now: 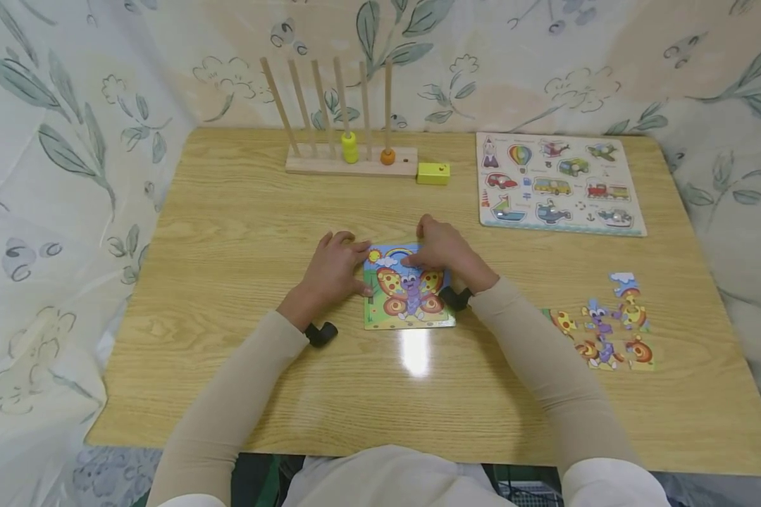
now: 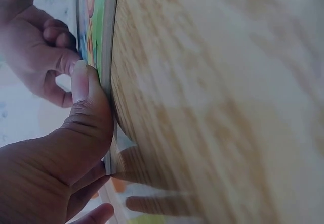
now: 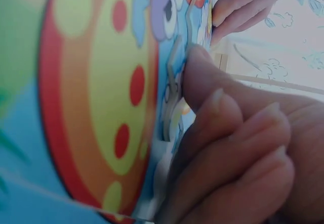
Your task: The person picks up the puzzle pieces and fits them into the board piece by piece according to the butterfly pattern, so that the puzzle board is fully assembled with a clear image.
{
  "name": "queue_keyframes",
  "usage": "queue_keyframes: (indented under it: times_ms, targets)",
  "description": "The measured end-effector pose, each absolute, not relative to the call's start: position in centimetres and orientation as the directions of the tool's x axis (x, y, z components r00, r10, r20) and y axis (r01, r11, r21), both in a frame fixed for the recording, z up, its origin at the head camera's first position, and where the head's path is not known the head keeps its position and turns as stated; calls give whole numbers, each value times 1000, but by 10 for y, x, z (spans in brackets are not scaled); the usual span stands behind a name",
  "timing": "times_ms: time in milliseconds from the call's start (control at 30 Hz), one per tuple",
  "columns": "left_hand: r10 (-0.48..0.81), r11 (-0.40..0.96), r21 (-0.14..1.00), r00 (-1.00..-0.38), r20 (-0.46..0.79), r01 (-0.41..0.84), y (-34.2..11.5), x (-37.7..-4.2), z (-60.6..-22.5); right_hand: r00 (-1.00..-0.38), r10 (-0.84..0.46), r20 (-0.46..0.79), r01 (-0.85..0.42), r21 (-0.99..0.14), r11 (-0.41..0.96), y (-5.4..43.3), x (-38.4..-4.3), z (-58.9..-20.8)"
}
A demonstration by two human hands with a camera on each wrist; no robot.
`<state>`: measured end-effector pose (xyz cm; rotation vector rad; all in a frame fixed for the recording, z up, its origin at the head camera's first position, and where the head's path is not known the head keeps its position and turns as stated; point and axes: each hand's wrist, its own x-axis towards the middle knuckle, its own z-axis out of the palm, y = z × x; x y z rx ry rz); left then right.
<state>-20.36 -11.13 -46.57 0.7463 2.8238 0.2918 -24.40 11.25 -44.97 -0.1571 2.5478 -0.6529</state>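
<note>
A square butterfly puzzle board [image 1: 412, 303] lies flat in the middle of the table. My left hand [image 1: 336, 271] grips its left edge, the thumb lying over the rim and the fingers around the upper left corner. My right hand [image 1: 447, 250] is over the top edge, its thumb on a rainbow-and-cloud puzzle piece [image 1: 396, 253]. In the right wrist view, the grey edge of a puzzle piece [image 3: 171, 113] stands slightly raised beside the thumb [image 3: 200, 75], and the other fingers are curled. Part of the board's upper right is hidden under this hand.
Several loose puzzle pieces [image 1: 634, 310] lie on the right, partly behind my right forearm. A vehicle picture board [image 1: 561, 183] stands out at the back right. At the back are a wooden peg stand [image 1: 323, 163] with yellow and orange beads and a yellow block [image 1: 433, 173].
</note>
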Motion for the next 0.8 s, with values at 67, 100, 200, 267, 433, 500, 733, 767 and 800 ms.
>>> queue_keyframes:
  times_ms: [67, 100, 200, 267, 433, 500, 733, 767, 800]
  targets:
    - [504, 852, 243, -850, -150, 463, -110, -204, -466, -869, -226, -439, 16, -482, 876, 114, -243, -450]
    - [507, 850, 248, -848, -151, 464, -109, -204, -467, -870, -222, -440, 20, -482, 876, 115, -242, -452]
    - [516, 844, 259, -843, -154, 470, -105, -203, -471, -878, -209, -432, 32, -487, 873, 119, -238, -456]
    - [519, 843, 258, -841, -155, 472, -103, -202, -473, -881, -210, -425, 31, -493, 869, 121, -236, -459]
    - [507, 854, 234, -845, -171, 465, -106, -202, -474, -901, -234, -366, 0, -539, 843, 128, -227, -463]
    - [502, 858, 220, -848, -172, 463, -107, -204, -472, -926, -205, -316, 6, -558, 830, 140, -223, -458]
    - [514, 852, 217, -841, -171, 476, -111, -211, -469, -985, 29, -171, 121, -557, 822, 250, -203, -428]
    - [515, 851, 220, -839, -177, 476, -111, -211, -468, -986, 61, -154, 136, -548, 825, 272, -198, -426]
    - [515, 851, 222, -837, -182, 476, -111, -211, -467, -985, 89, -148, 155, -533, 832, 294, -193, -424]
